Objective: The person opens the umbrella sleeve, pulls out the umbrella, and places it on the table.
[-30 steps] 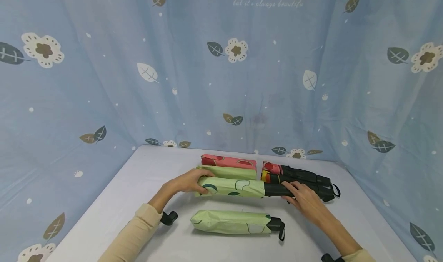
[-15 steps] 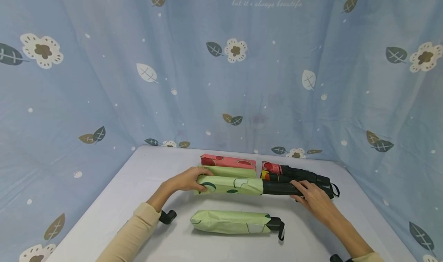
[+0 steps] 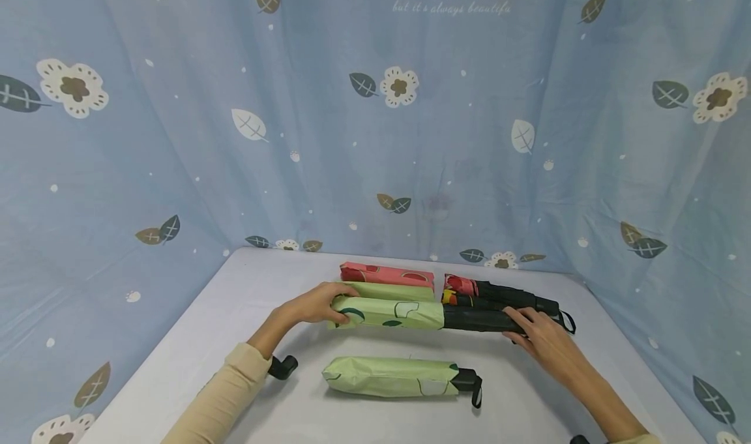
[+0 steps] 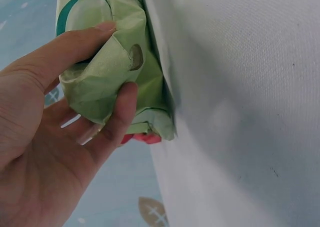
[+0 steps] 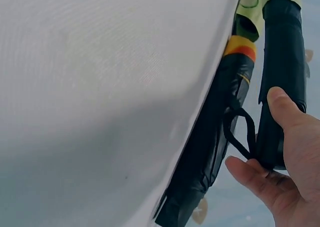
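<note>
My left hand [image 3: 321,304] grips the closed end of a pale green patterned umbrella sleeve [image 3: 384,313]. Out of the sleeve's right end sticks a black folded umbrella [image 3: 478,318], held level just above the table. Thumb and fingers of my right hand [image 3: 548,346] hold its far end, where a black strap loop [image 5: 240,132] hangs in the right wrist view. How much of the umbrella is inside the sleeve is hidden. Nearer to me lies another folded umbrella [image 3: 387,376] in a green cover, its black handle and strap pointing right.
Behind the held pieces lie a flat green sleeve [image 3: 399,292] and a red watermelon-print sleeve [image 3: 387,274]. To their right are two black folded umbrellas [image 3: 507,293], one with a red tip, one yellow. A blue patterned curtain [image 3: 375,137] encloses the white table [image 3: 258,274].
My right hand has moved right, drawing the black umbrella along, and a longer stretch of it shows outside the sleeve. The left hand has stayed nearly in place, shifting slightly left.
</note>
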`<state>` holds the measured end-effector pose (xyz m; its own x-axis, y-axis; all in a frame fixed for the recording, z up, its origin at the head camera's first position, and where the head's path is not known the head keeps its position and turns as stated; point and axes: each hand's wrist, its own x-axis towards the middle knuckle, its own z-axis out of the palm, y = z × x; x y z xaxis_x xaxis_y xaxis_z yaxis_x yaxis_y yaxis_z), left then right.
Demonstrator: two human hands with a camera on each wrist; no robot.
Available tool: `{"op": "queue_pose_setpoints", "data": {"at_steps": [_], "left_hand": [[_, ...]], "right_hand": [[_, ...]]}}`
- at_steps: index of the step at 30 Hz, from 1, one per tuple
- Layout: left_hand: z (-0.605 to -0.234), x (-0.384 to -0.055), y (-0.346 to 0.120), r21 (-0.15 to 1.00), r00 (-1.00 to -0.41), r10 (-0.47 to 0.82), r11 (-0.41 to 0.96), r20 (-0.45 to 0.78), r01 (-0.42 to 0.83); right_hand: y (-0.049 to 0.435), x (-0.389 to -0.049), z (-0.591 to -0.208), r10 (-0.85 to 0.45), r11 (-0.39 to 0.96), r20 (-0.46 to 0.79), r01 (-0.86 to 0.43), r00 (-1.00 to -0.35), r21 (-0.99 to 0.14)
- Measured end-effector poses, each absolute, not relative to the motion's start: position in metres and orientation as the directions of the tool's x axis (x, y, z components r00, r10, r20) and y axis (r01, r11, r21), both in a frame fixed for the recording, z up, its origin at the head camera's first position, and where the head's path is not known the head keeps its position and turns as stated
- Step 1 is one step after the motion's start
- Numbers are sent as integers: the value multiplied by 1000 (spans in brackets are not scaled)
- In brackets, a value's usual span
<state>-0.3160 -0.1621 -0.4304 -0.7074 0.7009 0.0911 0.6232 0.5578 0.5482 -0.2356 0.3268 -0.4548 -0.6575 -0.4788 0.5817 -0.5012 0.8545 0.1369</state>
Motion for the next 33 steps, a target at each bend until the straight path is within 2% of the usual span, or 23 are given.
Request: {"op": "queue_pose_setpoints", "data": {"at_steps": [17, 28, 33], "left_hand": [[-430, -318, -164, 555, -716, 692, 562, 92, 614], [-429, -317, -164, 546, -718, 688, 563, 105, 620], [-429, -317, -164, 545, -724, 683, 572, 97, 612]], "right_hand": [[343, -231, -456, -443, 874, 568, -474, -694, 103], [354, -232, -462, -453, 870, 581, -477, -676, 123], [361, -231, -465, -443, 874, 571, -475, -692, 103]]}}
